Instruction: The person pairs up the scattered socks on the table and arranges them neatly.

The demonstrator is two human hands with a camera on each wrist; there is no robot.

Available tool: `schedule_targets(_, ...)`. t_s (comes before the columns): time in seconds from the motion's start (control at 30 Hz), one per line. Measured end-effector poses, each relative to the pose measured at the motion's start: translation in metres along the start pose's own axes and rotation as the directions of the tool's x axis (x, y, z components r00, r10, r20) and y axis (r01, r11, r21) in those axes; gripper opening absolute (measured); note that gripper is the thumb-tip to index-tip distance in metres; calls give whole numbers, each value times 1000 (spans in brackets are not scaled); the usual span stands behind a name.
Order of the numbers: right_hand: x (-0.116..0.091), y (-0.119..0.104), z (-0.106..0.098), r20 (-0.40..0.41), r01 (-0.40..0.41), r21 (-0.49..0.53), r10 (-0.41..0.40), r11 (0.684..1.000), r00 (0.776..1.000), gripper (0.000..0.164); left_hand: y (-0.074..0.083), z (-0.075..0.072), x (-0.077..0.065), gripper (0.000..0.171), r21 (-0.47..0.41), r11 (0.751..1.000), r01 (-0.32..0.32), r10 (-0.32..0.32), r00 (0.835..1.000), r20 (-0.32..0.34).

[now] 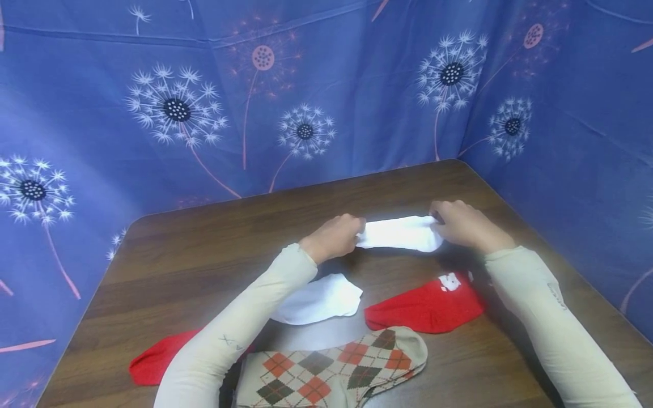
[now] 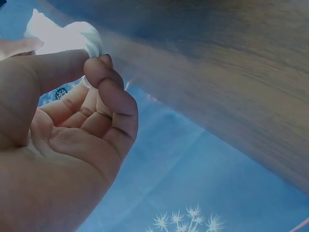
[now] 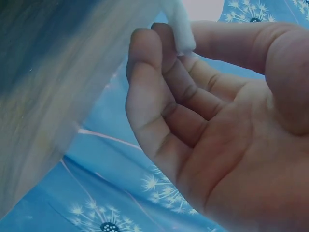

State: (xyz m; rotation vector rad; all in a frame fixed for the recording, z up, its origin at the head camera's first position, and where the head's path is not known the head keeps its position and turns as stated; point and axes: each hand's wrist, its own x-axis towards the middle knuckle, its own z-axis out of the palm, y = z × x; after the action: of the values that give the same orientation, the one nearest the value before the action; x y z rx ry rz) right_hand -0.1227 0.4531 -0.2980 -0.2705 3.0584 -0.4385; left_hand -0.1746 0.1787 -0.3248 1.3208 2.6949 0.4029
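Note:
A white sock (image 1: 400,233) is stretched out sideways above the far right part of the table, one end in each hand. My left hand (image 1: 334,237) pinches its left end; in the left wrist view the bunched white fabric (image 2: 67,37) comes out between thumb and forefinger. At the other end, my right hand (image 1: 466,226) pinches the sock, and a rolled white edge (image 3: 180,31) shows between thumb and fingers in the right wrist view. A second white sock (image 1: 323,300) lies on the table below the left hand, partly covered by the left sleeve.
On the wooden table (image 1: 204,255), a red sock (image 1: 428,306) with a white patch lies nearer me on the right. Another red sock (image 1: 160,358) is partly hidden under the left forearm. Argyle-patterned beige socks (image 1: 326,371) lie at the front. A blue dandelion-print cloth (image 1: 357,85) hangs behind.

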Motion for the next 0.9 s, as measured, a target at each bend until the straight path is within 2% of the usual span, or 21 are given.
schedule_targets(0.2,-1,-9,1,-18,30,15,-30,999,999,15,-6,-2,-13,17,3,1000,14,-14,1000,10)
schedule_targets(0.4,-3,-20,2,-31,33,28,-33,999,999,18,-8,-7,-27,18,-5,1000,14,-14,1000,-14)
schedule_targets(0.73,-7,-44,4,-46,86,19,-85,996,995,21,-10,-15,-59,23,0,1000,29,-29,999,-40)
schedule_targets(0.9,-9,-55,8,-26,115,36,-114,993,993,21,-11,-20,-75,25,2,999,49,-49,998,-42)
